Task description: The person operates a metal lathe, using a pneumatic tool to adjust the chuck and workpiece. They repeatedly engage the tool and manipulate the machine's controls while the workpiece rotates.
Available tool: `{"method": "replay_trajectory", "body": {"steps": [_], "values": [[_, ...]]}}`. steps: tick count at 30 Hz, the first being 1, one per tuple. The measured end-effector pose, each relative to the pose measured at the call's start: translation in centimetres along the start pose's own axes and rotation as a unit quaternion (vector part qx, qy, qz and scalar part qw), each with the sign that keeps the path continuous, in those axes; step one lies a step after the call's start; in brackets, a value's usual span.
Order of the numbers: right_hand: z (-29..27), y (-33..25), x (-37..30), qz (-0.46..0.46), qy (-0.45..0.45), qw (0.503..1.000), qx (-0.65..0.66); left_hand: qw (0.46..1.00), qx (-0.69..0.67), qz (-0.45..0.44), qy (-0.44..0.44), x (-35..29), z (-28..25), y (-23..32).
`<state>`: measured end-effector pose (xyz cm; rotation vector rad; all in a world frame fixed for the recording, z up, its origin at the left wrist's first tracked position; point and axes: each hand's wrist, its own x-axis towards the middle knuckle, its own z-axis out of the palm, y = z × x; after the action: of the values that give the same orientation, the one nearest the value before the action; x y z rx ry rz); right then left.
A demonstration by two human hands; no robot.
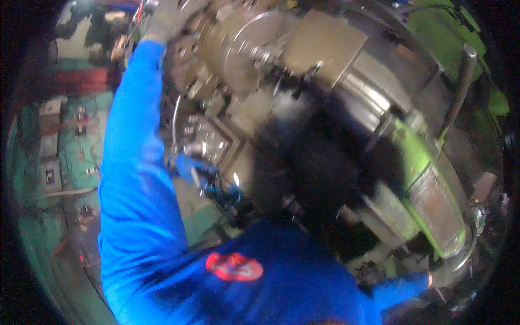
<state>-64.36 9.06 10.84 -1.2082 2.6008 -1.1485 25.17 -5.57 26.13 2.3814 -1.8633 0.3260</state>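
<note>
My left arm, in a blue sleeve, reaches up to the top left. At its end my left hand [161,23], in a greyish glove, is beside the round metal chuck [187,57] of a lathe. Its fingers are cut off and smeared, so any grip is hidden. Low on the right, my gloved right hand [447,273] is closed at the rim of a curved metal handwheel [470,254]. This wheel sits at the end of a green tailstock [417,157]. Motion blurs much of the picture.
A square metal block [325,46] stands on the machine. A blue flexible hose [189,168] with a thin nozzle lies near my left arm. An upright metal lever [460,86] rises on the right. Green panel with switch boxes [51,146] at left.
</note>
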Motion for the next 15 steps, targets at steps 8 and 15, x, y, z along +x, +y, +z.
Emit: {"method": "replay_trajectory", "body": {"steps": [8, 15], "values": [[-3.0, -9.6, -8.8, 0.032, 0.088, 0.986, -0.136, 0.952, 0.047, 0.129, 0.272, -1.5, -1.0, 0.2], [1.3, -22.9, -32.8, -0.236, -0.152, 0.957, 0.068, 0.755, -0.569, 0.104, 0.309, -15.6, -3.8, 0.6]]}}
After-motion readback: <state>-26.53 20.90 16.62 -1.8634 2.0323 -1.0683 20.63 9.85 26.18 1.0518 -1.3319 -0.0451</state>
